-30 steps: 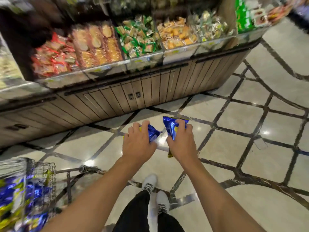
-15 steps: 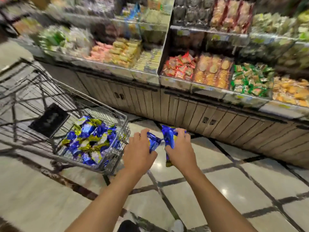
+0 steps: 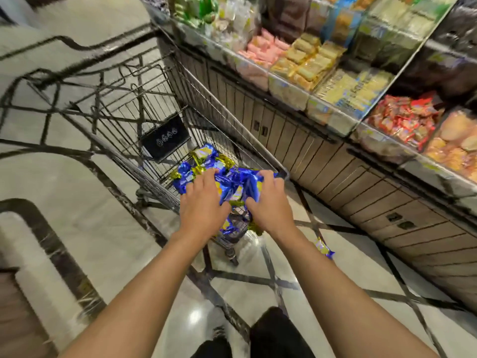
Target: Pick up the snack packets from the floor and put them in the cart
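Both hands over near end of wire cart (image 3: 144, 117). Left hand (image 3: 204, 202) and right hand (image 3: 271, 205) side by side, each clamped on blue foil snack packets (image 3: 240, 182) above pile in cart. Step judged: deposit. Next: release into pile. One stray packet (image 3: 324, 248) on floor just right of right forearm.

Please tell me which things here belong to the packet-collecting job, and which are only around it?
Job:
left hand
right hand
blue packets in grip
cart
packet pile in cart
loose packet on floor

Only around:
shelf snacks
wooden cabinet
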A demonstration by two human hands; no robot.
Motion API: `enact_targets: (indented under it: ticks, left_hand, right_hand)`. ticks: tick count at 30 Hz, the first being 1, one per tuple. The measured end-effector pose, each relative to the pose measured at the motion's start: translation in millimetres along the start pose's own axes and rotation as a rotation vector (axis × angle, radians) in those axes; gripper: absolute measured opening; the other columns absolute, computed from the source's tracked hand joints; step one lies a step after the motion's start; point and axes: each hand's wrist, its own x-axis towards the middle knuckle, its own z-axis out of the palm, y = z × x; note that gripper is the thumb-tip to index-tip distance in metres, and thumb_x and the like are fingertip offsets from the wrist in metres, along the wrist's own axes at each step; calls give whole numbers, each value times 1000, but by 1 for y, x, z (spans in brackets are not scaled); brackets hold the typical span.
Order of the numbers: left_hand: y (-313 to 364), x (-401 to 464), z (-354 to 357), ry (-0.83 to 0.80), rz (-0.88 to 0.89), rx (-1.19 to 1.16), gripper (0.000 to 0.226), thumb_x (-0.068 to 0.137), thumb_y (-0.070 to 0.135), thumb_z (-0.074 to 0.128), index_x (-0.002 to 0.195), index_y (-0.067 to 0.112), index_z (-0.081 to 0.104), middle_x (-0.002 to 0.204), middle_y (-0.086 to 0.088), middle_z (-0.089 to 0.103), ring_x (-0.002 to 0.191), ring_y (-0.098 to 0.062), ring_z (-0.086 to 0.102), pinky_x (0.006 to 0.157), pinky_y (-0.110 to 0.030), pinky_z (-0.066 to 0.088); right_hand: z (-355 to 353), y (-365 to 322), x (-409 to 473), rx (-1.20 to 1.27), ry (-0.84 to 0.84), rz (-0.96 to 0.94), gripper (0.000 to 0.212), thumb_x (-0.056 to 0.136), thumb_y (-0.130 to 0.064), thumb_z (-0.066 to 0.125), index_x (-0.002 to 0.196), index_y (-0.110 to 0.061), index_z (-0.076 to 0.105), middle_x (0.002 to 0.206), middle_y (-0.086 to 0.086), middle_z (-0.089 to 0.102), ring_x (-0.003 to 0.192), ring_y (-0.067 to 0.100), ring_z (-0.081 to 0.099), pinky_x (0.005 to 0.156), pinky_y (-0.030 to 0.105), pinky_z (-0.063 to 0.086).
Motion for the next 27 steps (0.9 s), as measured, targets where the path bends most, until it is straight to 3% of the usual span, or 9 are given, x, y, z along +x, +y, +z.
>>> enact_targets:
  ticks: [10,15,22,27]
  left_hand:
    - [-71,102,-14,8,-132,11,74,77,32,69,140,23,31,129,-5,49,119,-29,47,94,-46,45]
    - [-97,165,-18,-3,-166,17,71,76,31,72,136,25,33,125,-6,52,117,-30,47,93,-44,44]
    - [-170,267,16,-167,-103,86,76,77,33,75,138,19,32,124,-10,51,114,-32,50,93,-42,44]
    - [-220,332,56,-314,32,122,71,75,31,75,133,18,37,120,-10,51,112,-32,50,88,-44,46]
  right_hand:
    - [88,-48,100,12,-94,-14,60,77,-25,70,126,-28,36,128,11,35,98,33,57,79,45,52]
    - [119,-63,145,-15,-144,26,59,76,-26,68,124,-31,35,127,5,32,94,32,57,76,47,53]
    - [189,-77,213,-70,-114,147,59,80,-27,69,128,-29,35,131,6,32,103,31,55,71,42,53]
    - [256,-78,234,-83,-96,396,62,79,-25,71,129,-24,35,131,11,33,107,35,54,77,40,51]
